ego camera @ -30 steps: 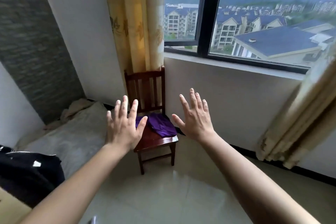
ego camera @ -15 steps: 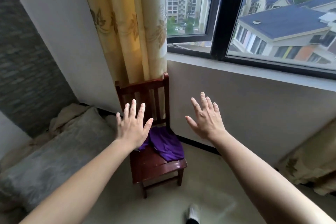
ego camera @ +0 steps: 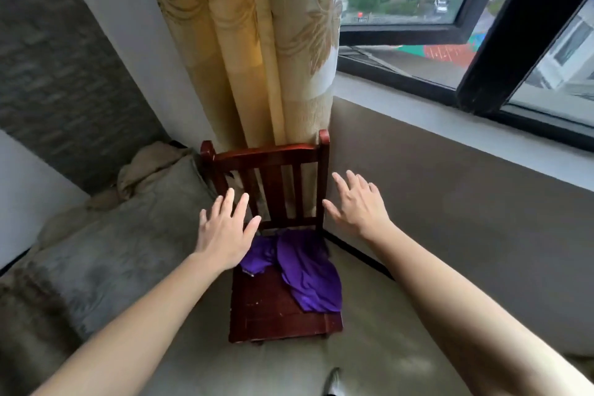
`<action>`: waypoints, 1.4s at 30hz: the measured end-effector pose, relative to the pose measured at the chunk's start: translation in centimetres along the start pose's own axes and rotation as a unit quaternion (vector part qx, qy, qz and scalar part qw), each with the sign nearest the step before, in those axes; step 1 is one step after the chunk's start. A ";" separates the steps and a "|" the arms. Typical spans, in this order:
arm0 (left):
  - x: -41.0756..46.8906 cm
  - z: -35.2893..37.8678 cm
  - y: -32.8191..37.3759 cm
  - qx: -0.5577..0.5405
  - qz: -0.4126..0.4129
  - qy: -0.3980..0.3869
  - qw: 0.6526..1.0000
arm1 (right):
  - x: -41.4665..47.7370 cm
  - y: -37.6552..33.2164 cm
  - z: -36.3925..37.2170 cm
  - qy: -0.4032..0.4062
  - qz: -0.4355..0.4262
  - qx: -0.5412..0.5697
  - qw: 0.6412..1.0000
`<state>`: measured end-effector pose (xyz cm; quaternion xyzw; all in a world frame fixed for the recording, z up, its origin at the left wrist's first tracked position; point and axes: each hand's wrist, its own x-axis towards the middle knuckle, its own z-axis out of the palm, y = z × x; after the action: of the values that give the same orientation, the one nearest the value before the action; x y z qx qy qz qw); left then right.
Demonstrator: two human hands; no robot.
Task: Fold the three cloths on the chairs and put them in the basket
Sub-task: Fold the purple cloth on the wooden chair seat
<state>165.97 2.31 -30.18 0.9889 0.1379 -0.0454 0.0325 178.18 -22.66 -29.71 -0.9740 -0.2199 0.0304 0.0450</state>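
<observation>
risk 1: the cloth (ego camera: 305, 270) lies with its lower right corner at the seat edge of the chair (ego camera: 276, 315). a one-sided pull would likely drag it off onto the floor. probable cause: gripping one bunched layer instead of two corners.

risk 2: the chair back stands against the curtain (ego camera: 257, 42). a lift toward the top of the frame could catch the curtain hem.

risk 3: no basket is in view, so the folded cloth must be carried out of frame (a loose fold may open on the way).

hands: the left hand (ego camera: 225, 231) and right hand (ego camera: 356, 206) are both spread, fingers straight, palms down, holding nothing. the left hand is at centre frame over the cloth's left edge; contact cannot be told. the right hand is right of the chair back, apart from the cloth.

cloth: purple, thin and crumpled, in two parts: a small bunch at left and a longer fold running to the lower right. it covers the rear and right of the seat; the front left is bare wood. expect limp handling.
</observation>
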 end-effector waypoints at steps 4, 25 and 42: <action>4.2 4.4 -1.9 -0.002 0.000 -0.067 0.998 | 4.6 -0.9 4.1 -0.033 -0.034 0.016 0.999; 14.6 40.3 -19.5 -0.149 -0.124 -0.176 0.965 | 5.9 -19.3 49.3 -0.207 -0.075 0.141 0.965; 4.9 48.2 -12.4 -0.060 0.077 -0.221 0.970 | -5.7 -10.2 52.8 -0.160 -0.132 0.047 0.977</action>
<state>163.31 11.84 -79.24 0.9582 0.0530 -0.2522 0.1244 164.53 -12.01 -80.92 -0.9157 -0.3495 0.1895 0.0586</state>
